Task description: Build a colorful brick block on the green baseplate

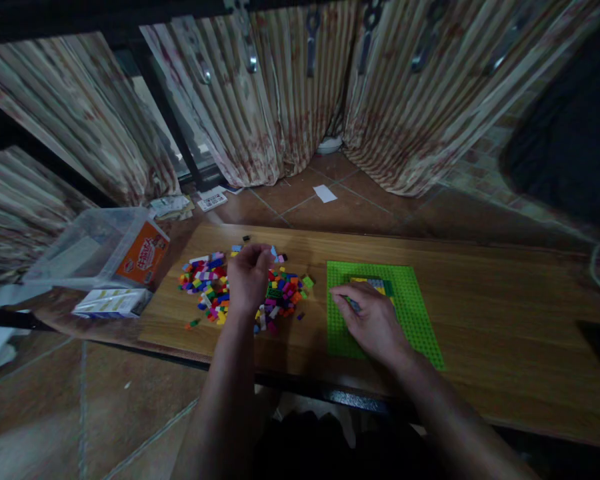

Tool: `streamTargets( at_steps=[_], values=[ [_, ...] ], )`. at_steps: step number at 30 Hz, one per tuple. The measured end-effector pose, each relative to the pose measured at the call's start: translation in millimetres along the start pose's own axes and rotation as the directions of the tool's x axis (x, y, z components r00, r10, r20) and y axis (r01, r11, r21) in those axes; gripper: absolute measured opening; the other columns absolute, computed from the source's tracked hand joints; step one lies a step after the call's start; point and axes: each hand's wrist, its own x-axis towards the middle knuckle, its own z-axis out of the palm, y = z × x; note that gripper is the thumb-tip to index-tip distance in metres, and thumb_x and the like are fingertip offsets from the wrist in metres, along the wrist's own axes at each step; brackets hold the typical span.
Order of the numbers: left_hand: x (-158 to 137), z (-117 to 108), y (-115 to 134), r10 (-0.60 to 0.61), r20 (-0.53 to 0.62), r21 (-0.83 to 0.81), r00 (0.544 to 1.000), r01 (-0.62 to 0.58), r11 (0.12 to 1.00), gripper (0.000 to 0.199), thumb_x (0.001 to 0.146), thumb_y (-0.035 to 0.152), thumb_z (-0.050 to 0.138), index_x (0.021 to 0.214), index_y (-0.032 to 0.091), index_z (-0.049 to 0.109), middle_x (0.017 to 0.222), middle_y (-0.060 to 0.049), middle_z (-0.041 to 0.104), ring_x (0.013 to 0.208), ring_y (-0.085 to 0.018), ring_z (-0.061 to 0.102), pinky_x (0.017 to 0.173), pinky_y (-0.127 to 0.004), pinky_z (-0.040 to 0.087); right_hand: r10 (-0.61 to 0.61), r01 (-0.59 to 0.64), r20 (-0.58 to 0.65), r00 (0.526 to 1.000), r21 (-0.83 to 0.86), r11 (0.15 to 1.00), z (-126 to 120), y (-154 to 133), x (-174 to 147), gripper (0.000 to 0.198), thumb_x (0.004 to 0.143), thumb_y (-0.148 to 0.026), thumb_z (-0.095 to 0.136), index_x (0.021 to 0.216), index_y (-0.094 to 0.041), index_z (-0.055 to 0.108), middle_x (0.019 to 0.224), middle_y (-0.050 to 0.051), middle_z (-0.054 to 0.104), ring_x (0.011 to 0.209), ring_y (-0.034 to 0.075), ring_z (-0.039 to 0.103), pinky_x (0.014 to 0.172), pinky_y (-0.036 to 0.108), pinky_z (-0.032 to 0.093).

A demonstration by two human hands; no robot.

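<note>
My left hand [249, 277] is raised over a spread pile of small toy bricks [213, 288] in many colours. Its thumb and fingers are pinched, with a light blue toy brick [273, 251] showing at the tips. Above a bright green studded baseplate [415, 313] is my right hand [373, 321], its thumb and forefinger drawn together; whether anything is between them is hidden. Partly under that hand, a low build of yellow, grey, blue and green bricks [377, 284] sits on the baseplate.
The wooden table [505, 333] runs off to the right. On the left are a clear plastic bin [90, 233] with an orange label and a white box [113, 303]. Striped curtains [300, 100] hang behind, and papers [325, 193] lie on the tiled floor.
</note>
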Motion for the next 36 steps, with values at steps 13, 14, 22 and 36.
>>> streamTargets(
  at_steps=[13,14,22,36],
  values=[
    [-2.6,-3.6,8.0,0.026,0.025,0.112,0.999,-0.029,0.993,0.013,0.072,0.025,0.062,0.079,0.015,0.068,0.069,0.001,0.066,0.062,-0.012,0.058,0.060,-0.021,0.046,0.046,-0.022,0.209,0.977,-0.119,0.993,38.9,-18.8,1.4,0.029,0.089,-0.014,0.051,0.114,-0.017,0.064,0.109,0.009,0.068,0.101,0.022,0.062,0.091,0.035,0.048],
    [-2.4,-3.5,8.0,0.028,0.034,0.133,0.999,-0.032,0.991,0.013,0.072,0.025,0.062,0.079,0.015,0.068,0.069,0.001,0.066,0.062,-0.012,0.058,0.060,-0.021,0.046,0.052,-0.024,0.211,0.976,-0.135,0.991,39.9,-19.4,4.9,0.030,0.089,-0.014,0.050,0.115,-0.017,0.064,0.109,0.009,0.067,0.102,0.021,0.061,0.091,0.034,0.048],
    [-4.1,-5.3,5.3,0.043,0.043,0.177,0.998,-0.050,0.983,0.013,0.074,0.025,0.061,0.079,0.015,0.068,0.067,0.001,0.065,0.062,-0.011,0.058,0.059,-0.020,0.045,0.111,-0.069,0.225,0.968,-0.184,0.980,46.0,-21.6,17.9,0.029,0.090,-0.016,0.049,0.115,-0.020,0.064,0.110,0.008,0.065,0.100,0.020,0.061,0.090,0.032,0.048],
    [-3.5,-14.5,6.6,0.013,0.017,0.063,1.000,-0.014,0.998,0.011,0.074,0.022,0.060,0.078,0.015,0.067,0.064,0.002,0.062,0.058,-0.010,0.054,0.057,-0.020,0.043,0.113,-0.052,0.227,0.967,-0.256,0.965,48.9,-11.3,25.8,0.051,0.087,-0.010,0.044,0.138,-0.016,0.046,0.130,0.012,0.054,0.112,0.021,0.058,0.097,0.032,0.046]
  ],
)
